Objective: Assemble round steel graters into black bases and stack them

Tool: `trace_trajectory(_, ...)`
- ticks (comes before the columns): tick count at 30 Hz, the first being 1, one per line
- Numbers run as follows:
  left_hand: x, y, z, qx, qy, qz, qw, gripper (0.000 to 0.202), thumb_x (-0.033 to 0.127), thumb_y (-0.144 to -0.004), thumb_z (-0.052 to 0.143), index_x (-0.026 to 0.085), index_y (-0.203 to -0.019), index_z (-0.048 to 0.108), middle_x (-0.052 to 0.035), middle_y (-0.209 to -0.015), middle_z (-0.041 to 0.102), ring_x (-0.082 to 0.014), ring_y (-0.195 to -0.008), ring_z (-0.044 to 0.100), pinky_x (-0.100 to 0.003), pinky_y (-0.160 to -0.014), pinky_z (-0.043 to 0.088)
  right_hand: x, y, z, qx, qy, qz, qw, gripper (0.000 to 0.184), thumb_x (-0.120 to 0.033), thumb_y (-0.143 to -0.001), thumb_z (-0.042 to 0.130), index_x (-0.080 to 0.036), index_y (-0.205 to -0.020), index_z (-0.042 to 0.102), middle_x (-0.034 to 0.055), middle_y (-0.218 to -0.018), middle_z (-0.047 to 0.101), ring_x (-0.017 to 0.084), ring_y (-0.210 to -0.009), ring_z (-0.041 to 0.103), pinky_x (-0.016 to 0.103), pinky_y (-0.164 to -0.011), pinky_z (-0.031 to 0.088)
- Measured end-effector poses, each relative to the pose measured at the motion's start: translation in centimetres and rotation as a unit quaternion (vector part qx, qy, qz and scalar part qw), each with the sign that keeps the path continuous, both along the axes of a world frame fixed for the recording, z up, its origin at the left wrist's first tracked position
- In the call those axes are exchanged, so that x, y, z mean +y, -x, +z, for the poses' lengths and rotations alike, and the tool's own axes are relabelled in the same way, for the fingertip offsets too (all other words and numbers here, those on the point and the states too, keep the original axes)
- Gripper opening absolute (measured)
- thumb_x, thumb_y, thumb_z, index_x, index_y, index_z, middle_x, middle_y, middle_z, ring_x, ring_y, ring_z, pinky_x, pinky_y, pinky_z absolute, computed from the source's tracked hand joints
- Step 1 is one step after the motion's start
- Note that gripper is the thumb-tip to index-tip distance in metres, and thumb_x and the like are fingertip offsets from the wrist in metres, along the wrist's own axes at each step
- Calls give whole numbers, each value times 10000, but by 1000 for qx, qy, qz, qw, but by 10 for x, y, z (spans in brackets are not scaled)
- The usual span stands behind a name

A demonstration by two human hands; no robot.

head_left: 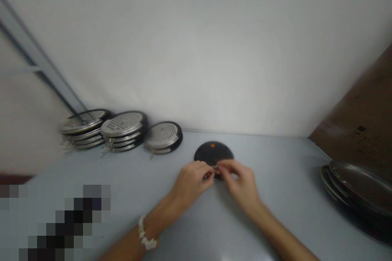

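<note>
A dark round disc (212,153) with an orange dot lies on the table in front of me. At its near edge, the fingertips of my left hand (194,177) and my right hand (240,181) meet in a pinch. Between them shows a thin, light wire-like piece (215,167), small and blurred. Both hands are closed, and the fingers partly cover the disc's near side. A pale beaded bracelet is on my left wrist.
Two stacks of perforated metal discs (124,124) (85,121) and a shorter stack (162,135) stand along the wall at left, thin strands hanging from their near edges. Dark round pieces (361,187) are piled at right, beside a brown cardboard box (361,106). A pixelated patch covers the lower left.
</note>
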State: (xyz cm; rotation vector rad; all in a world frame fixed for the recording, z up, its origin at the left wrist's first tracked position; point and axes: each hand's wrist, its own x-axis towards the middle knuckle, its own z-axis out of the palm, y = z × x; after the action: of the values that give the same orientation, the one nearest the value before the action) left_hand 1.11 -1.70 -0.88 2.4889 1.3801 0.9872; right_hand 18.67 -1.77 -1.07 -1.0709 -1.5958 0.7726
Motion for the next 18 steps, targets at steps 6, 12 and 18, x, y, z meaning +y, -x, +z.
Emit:
trace_trajectory(6,1,3,2,3,11,48,999,99,107,-793,667,195,-792,712,-8,-755,727,-162,-705,658,-268,-684,481,0,-1,-7,-93,-92,17,991,187,-192,-913,541,-201,-937,725,47,-847,767,176,-733,714,271,-686,559)
trace_trajectory(12,-1,3,0,14,14,64,998,106,111,-795,652,195,-786,716,-12,-743,723,-164,-689,655,-267,-672,486,-3,-2,-4,-123,-90,56,987,212,-161,-912,520,-212,-952,722,50,-880,760,183,-779,710,285,-723,551)
trace_trajectory(18,0,0,10,-72,60,38,995,84,146,-839,640,181,-778,687,-18,-780,702,-167,-747,644,-276,-717,489,-2,-2,3,-30,11,44,998,171,-258,-908,551,-192,-876,705,50,-756,741,178,-689,698,292,-671,559)
